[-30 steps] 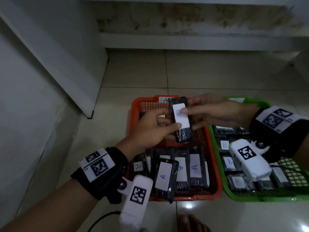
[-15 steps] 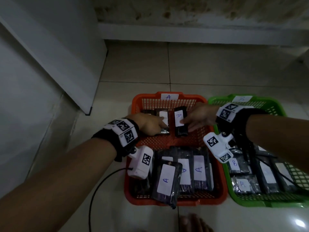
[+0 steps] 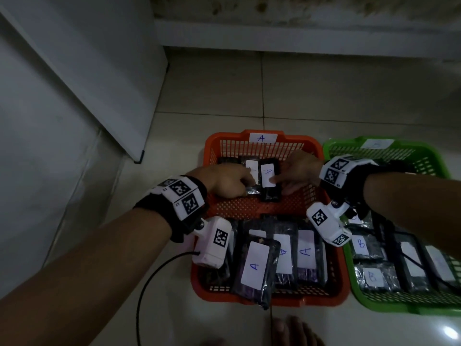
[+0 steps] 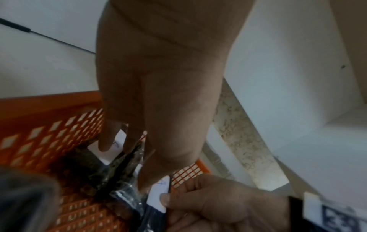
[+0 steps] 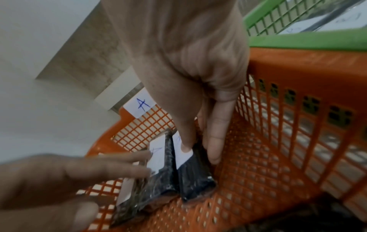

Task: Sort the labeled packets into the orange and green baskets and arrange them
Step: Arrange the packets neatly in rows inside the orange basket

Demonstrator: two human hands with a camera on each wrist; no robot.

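At the far end of the orange basket (image 3: 309, 148), the right hand (image 3: 298, 171) pinches an "A" packet (image 3: 269, 181) into the row while the left hand's (image 3: 227, 181) straight fingers steady its neighbour (image 3: 252, 171); releasing comes next.

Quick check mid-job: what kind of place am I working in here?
Probably a bare indoor room, worked at floor level rather than at a bench. The orange basket and green basket stand on pale floor tiles, with plain white walls close by, and toes show at the frame's bottom edge.
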